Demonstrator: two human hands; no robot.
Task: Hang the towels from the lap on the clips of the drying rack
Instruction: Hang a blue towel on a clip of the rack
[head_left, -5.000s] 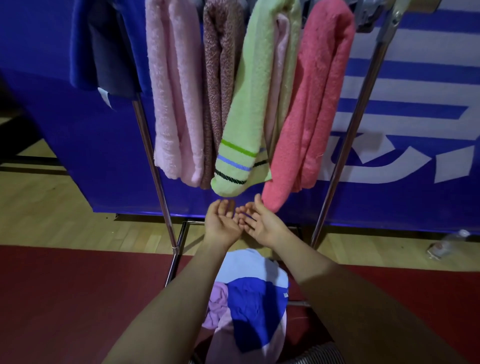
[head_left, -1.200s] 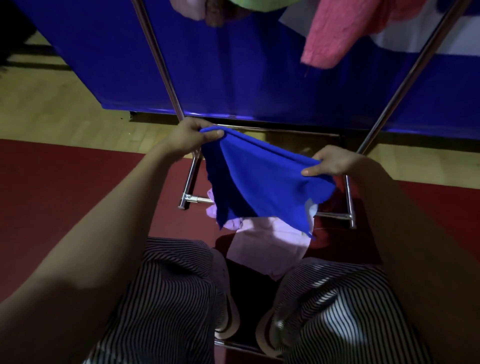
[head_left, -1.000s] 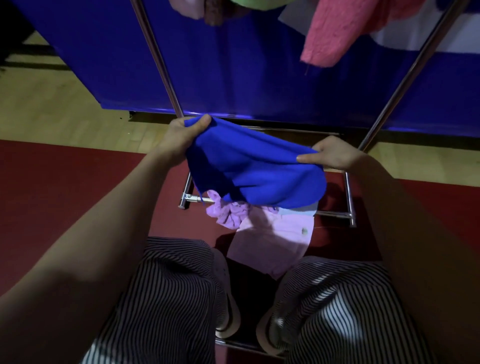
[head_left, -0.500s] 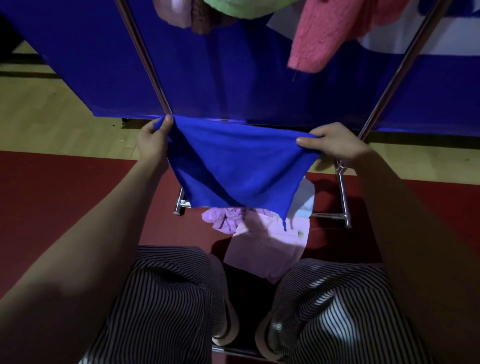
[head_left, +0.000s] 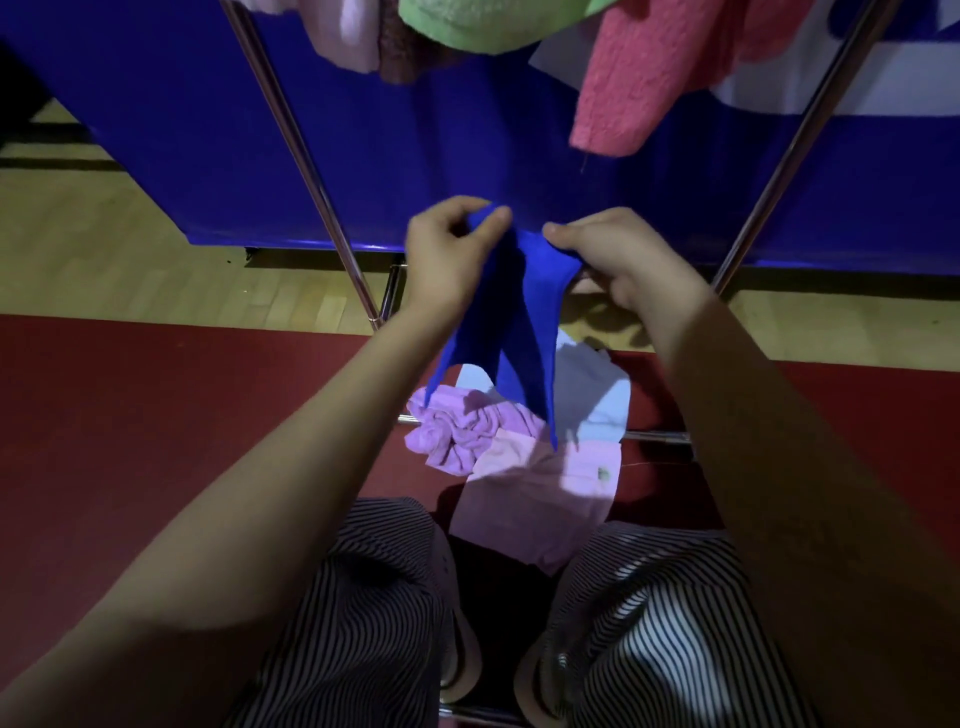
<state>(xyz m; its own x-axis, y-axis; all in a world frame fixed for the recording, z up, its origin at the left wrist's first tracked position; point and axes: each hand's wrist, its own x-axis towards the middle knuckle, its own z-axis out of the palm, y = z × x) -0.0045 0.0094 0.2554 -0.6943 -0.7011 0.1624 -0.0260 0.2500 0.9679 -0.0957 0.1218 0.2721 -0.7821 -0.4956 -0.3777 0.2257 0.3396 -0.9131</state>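
Note:
A blue towel (head_left: 524, 322) hangs folded lengthwise between my two hands, in front of my knees. My left hand (head_left: 447, 254) pinches its top edge on the left. My right hand (head_left: 608, 260) pinches the top edge on the right, close beside the left one. Below it a crumpled purple towel (head_left: 457, 431), a pale pink towel (head_left: 540, 499) and a white cloth (head_left: 597, 395) lie between my knees. The lower ends of a coral towel (head_left: 639, 88), a green towel (head_left: 483, 21) and a pink towel (head_left: 343, 36) hang from the rack above. No clips are in view.
The rack's two slanted chrome legs (head_left: 301, 150) (head_left: 784, 156) stand left and right of my hands, with a low crossbar (head_left: 654, 436) near the floor. A blue banner (head_left: 156, 130) is behind. Wood floor and a red mat (head_left: 156, 415) lie below. My striped trousers (head_left: 353, 623) fill the bottom.
My hands have come together from wide apart, so the blue towel went from spread flat to folded in half and hanging narrow. The view has tilted up slightly.

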